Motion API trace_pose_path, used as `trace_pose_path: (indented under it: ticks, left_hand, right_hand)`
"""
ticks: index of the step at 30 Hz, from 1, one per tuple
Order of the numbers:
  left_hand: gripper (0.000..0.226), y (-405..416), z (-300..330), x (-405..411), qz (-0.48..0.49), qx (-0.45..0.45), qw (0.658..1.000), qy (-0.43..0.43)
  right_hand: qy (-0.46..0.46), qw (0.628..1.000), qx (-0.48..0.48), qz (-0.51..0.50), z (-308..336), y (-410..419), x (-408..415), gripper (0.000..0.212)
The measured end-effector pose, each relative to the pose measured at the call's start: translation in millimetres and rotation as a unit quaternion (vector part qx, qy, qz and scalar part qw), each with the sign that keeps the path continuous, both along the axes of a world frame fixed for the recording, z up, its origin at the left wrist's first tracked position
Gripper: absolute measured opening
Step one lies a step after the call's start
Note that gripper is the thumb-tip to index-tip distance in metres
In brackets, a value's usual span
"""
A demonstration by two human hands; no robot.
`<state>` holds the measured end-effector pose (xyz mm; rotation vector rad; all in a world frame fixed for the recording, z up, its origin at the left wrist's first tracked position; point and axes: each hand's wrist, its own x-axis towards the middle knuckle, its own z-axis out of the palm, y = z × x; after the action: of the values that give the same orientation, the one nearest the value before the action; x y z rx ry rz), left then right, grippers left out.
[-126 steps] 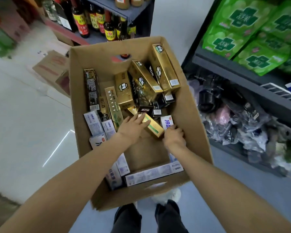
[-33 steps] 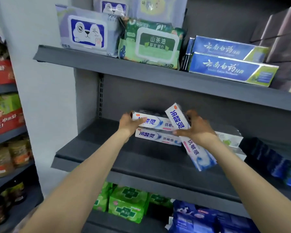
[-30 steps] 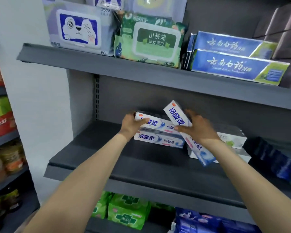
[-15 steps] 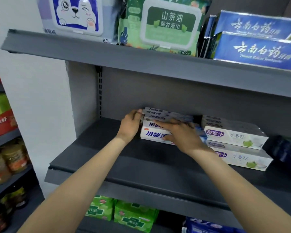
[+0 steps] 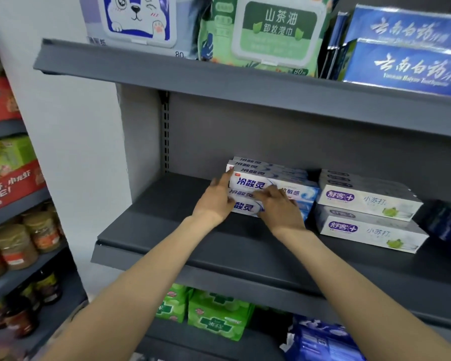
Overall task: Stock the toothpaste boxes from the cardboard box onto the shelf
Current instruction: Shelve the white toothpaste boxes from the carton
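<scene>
Head view: my stack of white-and-blue toothpaste boxes (image 5: 268, 185) sits on the grey middle shelf (image 5: 182, 243), a little past centre toward 1 o'clock, pushed back near the rear panel. They are long, narrow cartons lying flat, stacked in layers and rows, with white faces, a blue swirl at the right end and a small red mark at the top left corner. The front faces carry bold blue characters 冷酸灵, and on the top front box I can read 抗敏感 in pink further right.

Just beside them at 3 o'clock, touching or nearly so, lie the white cartons marked 舒客+ (image 5: 367, 204) in purple, with 小苏打 in green and a lime picture, stacked two high. On the upper shelf at 12 o'clock stands a green wipe pack (image 5: 268, 32) reading 山茶油 卸妆湿巾 and "80", with blue boxes (image 5: 406, 66) at 2 o'clock.

My left hand (image 5: 216, 201) rests against the stack's left end, fingers mostly straight, the index reaching up to the top corner. My right hand (image 5: 279, 207) lies flat over the front faces, fingers extended leftward. The two hands sit close together, nearly touching, both pressing on the stack and gripping nothing.
</scene>
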<state>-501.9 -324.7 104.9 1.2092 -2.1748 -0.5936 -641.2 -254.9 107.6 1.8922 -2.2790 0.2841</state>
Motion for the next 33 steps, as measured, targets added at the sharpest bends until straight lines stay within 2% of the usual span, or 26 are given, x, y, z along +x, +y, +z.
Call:
trace_pose_path:
  ticks: [4,6,8,11,14,16,20,24,27,33]
  left_hand:
    - [0.061,31,7,4,0.066,-0.101,0.984,-0.131]
    - [0.056,57,11,8,0.074,-0.170,0.965,-0.186]
    - [0.048,87,12,14,0.072,-0.201,0.950,-0.227]
    - [0.039,136,8,32,0.069,-0.235,0.934,-0.258]
    - [0.032,192,-6,67,0.066,-0.319,0.914,-0.244]
    - [0.031,223,-21,94,0.077,-0.333,0.908,-0.243]
    - [0.024,279,-46,153,0.104,-0.273,0.928,-0.232]
    - [0.017,321,-72,221,0.132,-0.158,0.951,-0.231]
    - [0.027,344,-97,275,0.154,-0.110,0.949,-0.252]
    - [0.022,368,-149,389,0.206,-0.003,0.939,-0.276]
  right_hand:
    - [-0.105,0.994,-0.018,0.001,15,29,6,0.050]
    - [-0.120,0.992,-0.048,0.013,18,54,15,0.047]
    - [-0.129,0.989,-0.066,0.022,19,82,27,0.044]
    - [-0.149,0.985,-0.074,0.046,12,126,50,0.040]
    - [-0.145,0.986,-0.062,0.060,-2,172,80,0.038]
    - [-0.155,0.984,-0.051,0.077,-13,199,105,0.035]
    - [-0.195,0.973,-0.013,0.120,-40,240,168,0.031]
    - [-0.227,0.960,0.043,0.160,-70,271,234,0.029]
    - [-0.244,0.948,0.093,0.181,-91,287,286,0.023]
    - [-0.287,0.924,0.163,0.194,-141,304,395,0.024]
